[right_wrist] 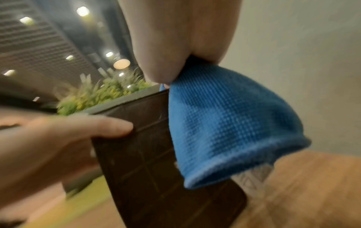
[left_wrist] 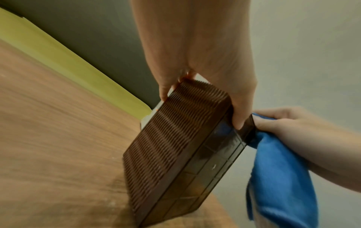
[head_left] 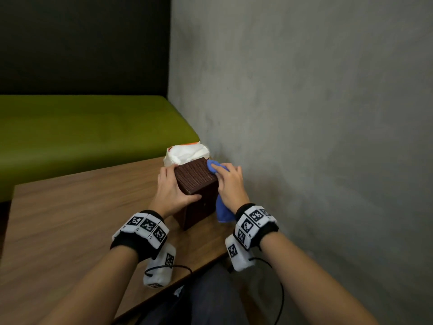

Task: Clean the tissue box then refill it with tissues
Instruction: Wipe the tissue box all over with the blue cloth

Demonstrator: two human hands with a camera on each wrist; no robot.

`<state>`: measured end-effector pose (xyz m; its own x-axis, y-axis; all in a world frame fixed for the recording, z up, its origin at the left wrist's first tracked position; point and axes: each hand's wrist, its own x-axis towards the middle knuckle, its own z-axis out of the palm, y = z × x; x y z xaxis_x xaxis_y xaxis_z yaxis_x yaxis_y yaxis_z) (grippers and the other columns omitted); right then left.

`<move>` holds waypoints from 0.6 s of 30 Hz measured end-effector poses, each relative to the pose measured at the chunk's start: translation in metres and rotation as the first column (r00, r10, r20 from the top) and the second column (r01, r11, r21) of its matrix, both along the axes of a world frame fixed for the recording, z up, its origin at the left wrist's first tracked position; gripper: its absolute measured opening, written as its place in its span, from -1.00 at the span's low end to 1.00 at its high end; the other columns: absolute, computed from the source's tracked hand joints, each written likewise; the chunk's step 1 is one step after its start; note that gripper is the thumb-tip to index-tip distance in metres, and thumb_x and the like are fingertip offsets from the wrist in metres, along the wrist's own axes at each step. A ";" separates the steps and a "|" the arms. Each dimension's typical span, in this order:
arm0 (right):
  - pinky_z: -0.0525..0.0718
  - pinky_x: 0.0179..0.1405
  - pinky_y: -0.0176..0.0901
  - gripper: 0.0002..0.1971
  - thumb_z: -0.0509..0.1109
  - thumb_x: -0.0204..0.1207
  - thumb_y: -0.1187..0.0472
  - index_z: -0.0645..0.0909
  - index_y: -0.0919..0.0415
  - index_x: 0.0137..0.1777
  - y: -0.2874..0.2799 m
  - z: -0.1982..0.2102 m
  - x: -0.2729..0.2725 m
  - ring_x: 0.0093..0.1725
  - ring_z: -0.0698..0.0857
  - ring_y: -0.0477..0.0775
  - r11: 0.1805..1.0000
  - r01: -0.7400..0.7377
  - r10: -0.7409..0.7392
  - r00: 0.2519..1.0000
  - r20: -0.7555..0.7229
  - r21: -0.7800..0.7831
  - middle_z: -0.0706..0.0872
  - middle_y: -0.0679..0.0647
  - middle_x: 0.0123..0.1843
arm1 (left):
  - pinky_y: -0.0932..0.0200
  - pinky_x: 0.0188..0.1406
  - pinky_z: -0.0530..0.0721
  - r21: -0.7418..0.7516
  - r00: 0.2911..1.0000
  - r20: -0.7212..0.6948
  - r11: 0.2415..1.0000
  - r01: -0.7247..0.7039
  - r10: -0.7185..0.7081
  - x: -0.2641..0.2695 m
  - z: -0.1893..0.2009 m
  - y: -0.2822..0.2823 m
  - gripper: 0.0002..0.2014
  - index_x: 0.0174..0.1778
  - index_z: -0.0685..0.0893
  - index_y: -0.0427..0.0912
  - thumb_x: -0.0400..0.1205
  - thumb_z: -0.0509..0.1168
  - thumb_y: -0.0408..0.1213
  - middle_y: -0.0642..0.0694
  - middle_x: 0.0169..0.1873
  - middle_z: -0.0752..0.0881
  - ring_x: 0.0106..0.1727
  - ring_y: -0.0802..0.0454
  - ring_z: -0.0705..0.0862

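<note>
A dark brown ribbed tissue box (head_left: 195,181) (left_wrist: 171,148) (right_wrist: 148,154) stands on end on the wooden table (head_left: 70,219), near the wall. My left hand (head_left: 174,186) (left_wrist: 201,86) grips its upper end, thumb across the near face and fingers over the far edge. My right hand (head_left: 228,181) (right_wrist: 175,46) holds a blue cloth (head_left: 221,207) (left_wrist: 281,177) (right_wrist: 224,123) against the box's right side, with the cloth hanging down below the palm. Behind the box lies a white pack of tissues (head_left: 187,152) with an orange mark.
A grey concrete wall (head_left: 304,113) rises close on the right. A green bench cushion (head_left: 82,130) runs behind the table. The table's near edge (head_left: 187,275) cuts diagonally above my lap.
</note>
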<state>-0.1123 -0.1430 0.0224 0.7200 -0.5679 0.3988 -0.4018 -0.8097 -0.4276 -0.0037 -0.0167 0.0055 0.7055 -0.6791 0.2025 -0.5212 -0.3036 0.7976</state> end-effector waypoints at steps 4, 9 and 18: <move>0.24 0.06 -0.25 -0.68 0.15 0.64 0.35 0.59 0.22 0.32 -0.002 0.008 0.005 0.18 0.54 0.37 0.994 0.048 -0.051 0.998 0.027 0.096 0.65 0.29 0.22 | -0.03 0.49 0.39 -0.012 0.997 -0.042 0.998 -0.058 0.058 -0.001 0.000 0.000 0.01 0.44 0.31 -0.35 0.16 0.64 -0.04 -0.27 0.29 0.41 0.39 -0.18 0.41; 0.22 0.03 -0.37 -0.67 0.15 0.64 0.34 0.55 0.21 0.35 0.015 0.001 -0.007 0.18 0.51 0.28 0.999 0.032 -0.035 0.995 0.089 0.038 0.62 0.23 0.28 | 0.04 0.00 0.67 0.097 0.839 -0.514 0.983 -0.153 0.181 0.012 0.002 0.004 -0.27 0.08 0.70 -0.25 0.19 0.45 0.29 -0.21 0.09 0.74 0.12 -0.16 0.69; 0.39 0.28 -0.02 -0.64 0.07 0.69 0.23 0.44 0.11 0.45 0.026 -0.025 -0.009 0.26 0.41 0.24 0.988 0.045 -0.009 0.972 -0.235 0.150 0.53 0.14 0.40 | -0.17 0.23 0.66 0.239 0.793 -0.568 0.966 -0.099 0.222 0.032 -0.036 0.002 -0.31 0.04 0.69 -0.33 0.34 0.32 0.28 -0.38 0.11 0.72 0.14 -0.34 0.68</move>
